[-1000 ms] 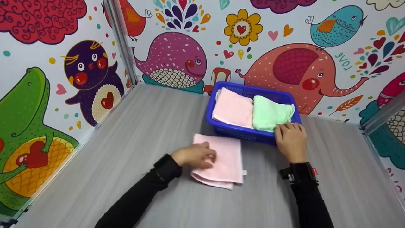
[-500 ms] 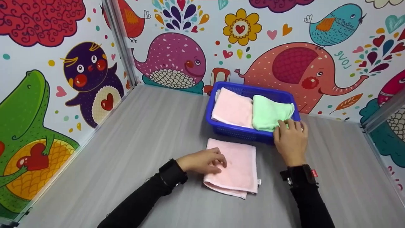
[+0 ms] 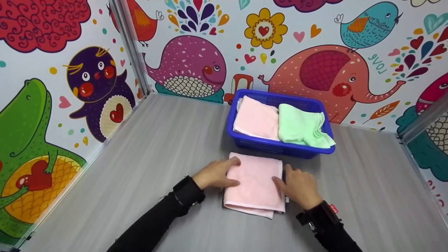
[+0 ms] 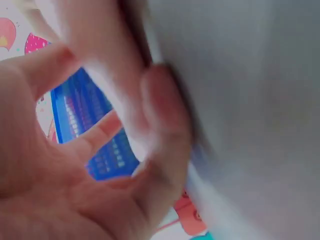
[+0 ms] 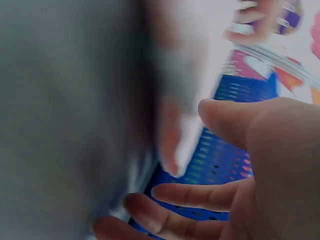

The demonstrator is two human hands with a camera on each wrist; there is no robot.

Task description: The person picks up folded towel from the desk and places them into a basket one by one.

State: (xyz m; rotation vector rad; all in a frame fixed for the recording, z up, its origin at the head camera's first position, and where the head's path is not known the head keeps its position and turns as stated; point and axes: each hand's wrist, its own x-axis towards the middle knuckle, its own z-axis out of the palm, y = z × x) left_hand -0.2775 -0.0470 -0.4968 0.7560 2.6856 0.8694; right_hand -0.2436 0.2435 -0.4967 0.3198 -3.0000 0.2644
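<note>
A folded pink towel point(image 3: 254, 185) with white edging and a small tag lies on the table in front of a blue plastic basket point(image 3: 273, 148). At its left side my left hand point(image 3: 215, 174) touches the cloth, thumb and index finger spread apart over it. My right hand point(image 3: 301, 187) is at the towel's right edge, its thumb over the cloth and the fingers beside the edge. In the right wrist view, the fingers point(image 5: 195, 197) are spread. The left wrist view is blurred, and cannot settle whether any finger is under the cloth.
Inside the basket lie another folded pink towel point(image 3: 257, 119) and a green towel point(image 3: 302, 126), one corner of which hangs over the front right rim. The grey table point(image 3: 168, 140) is bounded by panels point(image 3: 196, 21) printed with cartoon animals.
My right hand has left the green towel and come down to the pink towel's right edge. Earlier, my left hand slid the pink towel rightward; its fingers are now spread further.
</note>
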